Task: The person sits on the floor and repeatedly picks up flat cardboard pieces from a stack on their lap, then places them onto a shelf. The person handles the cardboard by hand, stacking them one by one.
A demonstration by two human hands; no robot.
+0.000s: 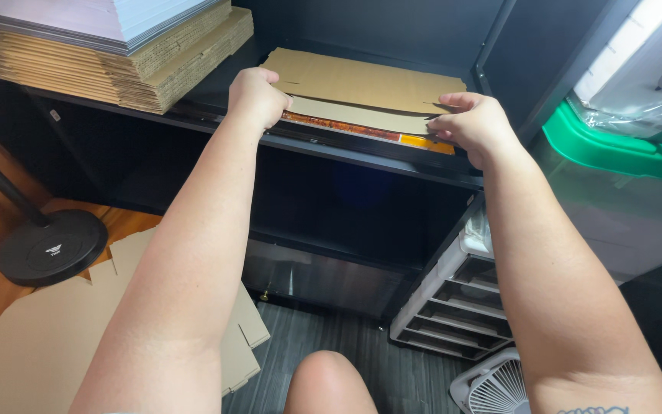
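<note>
Head view: My left hand (257,96) is curled into a closed grip on the left end of a flat cardboard sheet (362,80) that lies on a black shelf (362,157). My right hand (475,126) pinches the right end of the same stack, thumb below and fingers bent over the top edge. Both arms reach forward and up to the shelf. Under the top sheet lies a second cardboard piece (362,115), and beneath that a thin flat item with an orange and red edge (369,133), touching the shelf front. To the left, on the same shelf, sits a tall stack of folded cardboard (116,65) topped with pale sheets. At right stands a clear storage bin with a green lid (607,149). Below it is a grey drawer unit (457,303), with a white fan (496,387) near my knee (329,383). Flat cardboard (32,353) lies on the floor at left, beside a black round stand base (51,247).
</note>
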